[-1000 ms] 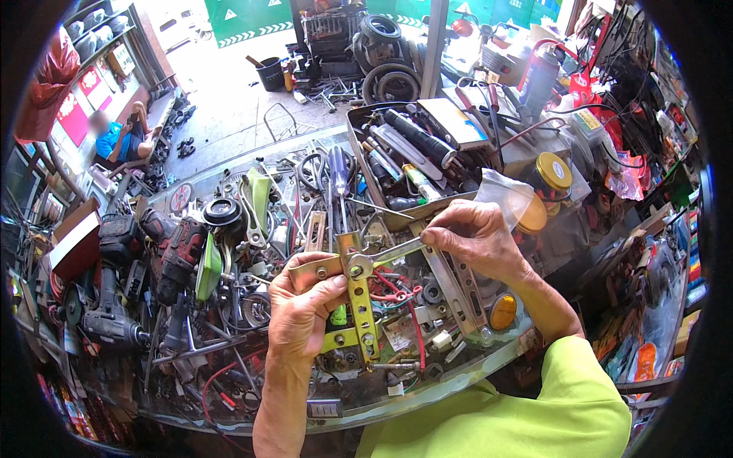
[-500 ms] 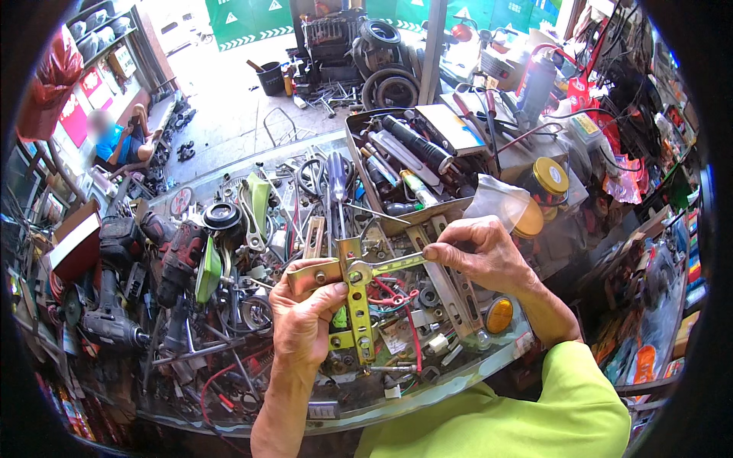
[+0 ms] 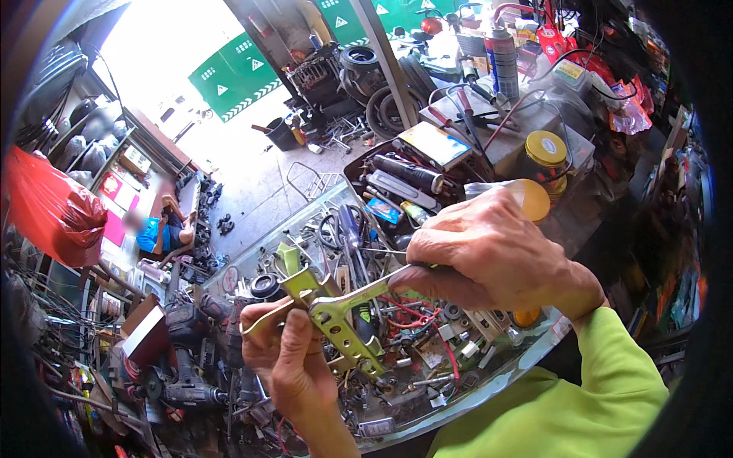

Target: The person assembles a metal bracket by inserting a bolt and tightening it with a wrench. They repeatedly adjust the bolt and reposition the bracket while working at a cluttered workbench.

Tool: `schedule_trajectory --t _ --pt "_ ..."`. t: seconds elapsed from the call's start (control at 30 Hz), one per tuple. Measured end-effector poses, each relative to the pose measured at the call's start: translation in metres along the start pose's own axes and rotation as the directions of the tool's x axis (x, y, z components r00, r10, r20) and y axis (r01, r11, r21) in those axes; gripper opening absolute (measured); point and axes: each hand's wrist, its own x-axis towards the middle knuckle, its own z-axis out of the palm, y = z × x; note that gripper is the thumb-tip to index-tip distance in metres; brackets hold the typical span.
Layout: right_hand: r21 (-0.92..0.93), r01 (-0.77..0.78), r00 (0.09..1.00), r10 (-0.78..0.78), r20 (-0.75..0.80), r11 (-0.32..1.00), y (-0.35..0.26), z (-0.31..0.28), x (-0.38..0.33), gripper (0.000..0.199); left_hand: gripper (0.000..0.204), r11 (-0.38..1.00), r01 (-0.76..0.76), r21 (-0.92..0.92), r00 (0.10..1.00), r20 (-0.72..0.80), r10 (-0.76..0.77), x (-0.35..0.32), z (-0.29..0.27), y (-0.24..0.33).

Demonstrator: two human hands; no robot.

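Both hands have come up and closer to the camera vs. the earlier frames, and the view now tips more toward the shop doorway. Yellowish metal bracket (image 3: 336, 324) w/ a row of holes sits centre-low, lifted above the cluttered bench (image 3: 489, 385), long arm slanting down-right. Left hand (image 3: 294, 359) is closed round the bracket's left end, thumb on top, fingers curled under. Right hand (image 3: 489, 256) is fisted tight on a silver wrench (image 3: 359, 298), whose head meets the bracket near its bend; can't tell if it sits on a nut. Below lie red wires (image 3: 412, 317), screws, small parts on the glass top. Behind: a black tray (image 3: 412, 183) of tools; two yellow-lid jars (image 3: 546, 156) just right of it. Power drills (image 3: 191, 359) lie at bench's left. Farther out: tyres (image 3: 382, 84) by a pillar, green doors (image 3: 229, 80), red bag (image 3: 53, 214) far left, a person in blue (image 3: 156, 233) sitting low by the shelves. Lime sleeve (image 3: 580, 397) covers the right forearm.
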Motion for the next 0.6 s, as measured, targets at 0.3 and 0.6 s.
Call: schedule_trajectory --t 0.3,0.6 --pt "0.096 0.08 0.985 -0.063 -0.163 0.992 -0.036 0.01 0.011 0.031 0.019 0.964 -0.261 0.054 0.935 -0.234 0.267 -0.008 0.009 0.022" --pt "0.095 0.062 0.989 -0.048 -0.137 0.994 -0.038 0.029 0.02 0.034 0.022 0.988 -0.147 0.05 0.982 -0.112 0.152 0.0 -0.012 0.03"
